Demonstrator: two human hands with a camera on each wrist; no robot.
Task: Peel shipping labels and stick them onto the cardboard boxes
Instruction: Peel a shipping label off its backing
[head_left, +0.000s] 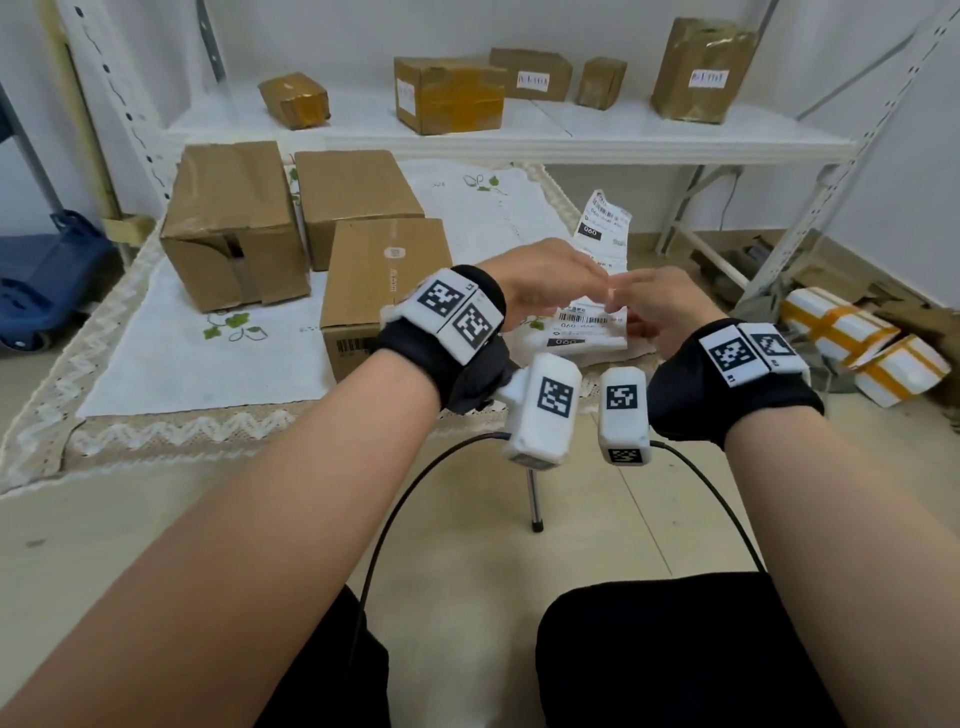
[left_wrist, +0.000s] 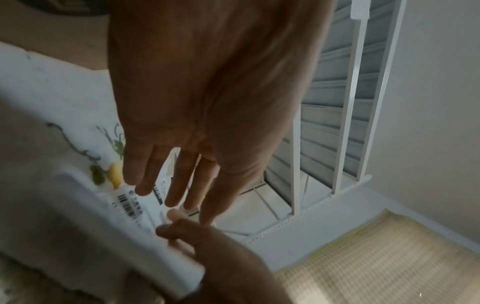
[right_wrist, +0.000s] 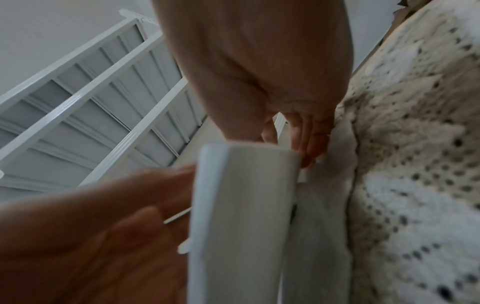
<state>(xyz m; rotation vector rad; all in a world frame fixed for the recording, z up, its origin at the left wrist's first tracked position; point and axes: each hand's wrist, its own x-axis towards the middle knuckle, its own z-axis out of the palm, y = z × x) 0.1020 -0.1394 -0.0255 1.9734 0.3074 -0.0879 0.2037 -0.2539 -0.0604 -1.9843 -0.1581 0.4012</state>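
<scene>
A stack of white shipping labels (head_left: 582, 332) (left_wrist: 130, 205) (right_wrist: 239, 205) lies near the table's front right corner. A loose label strip (head_left: 602, 218) stands up behind it. Both hands meet just above the stack. My left hand (head_left: 545, 280) (left_wrist: 207, 92) hovers with its fingers nearly straight, their tips close to the right forefinger. My right hand (head_left: 665, 306) (right_wrist: 259, 72) has curled fingers that pinch a label at the stack's edge. Three plain cardboard boxes (head_left: 384, 280) (head_left: 234, 223) (head_left: 358, 202) stand to the left on the cloth.
A white shelf (head_left: 519, 140) behind the table carries several taped boxes, some labelled. A blue cart (head_left: 41, 275) stands at far left. White parcels with yellow tape (head_left: 857, 343) lie on the floor at right. The lace tablecloth (head_left: 182, 431) hangs over the front edge.
</scene>
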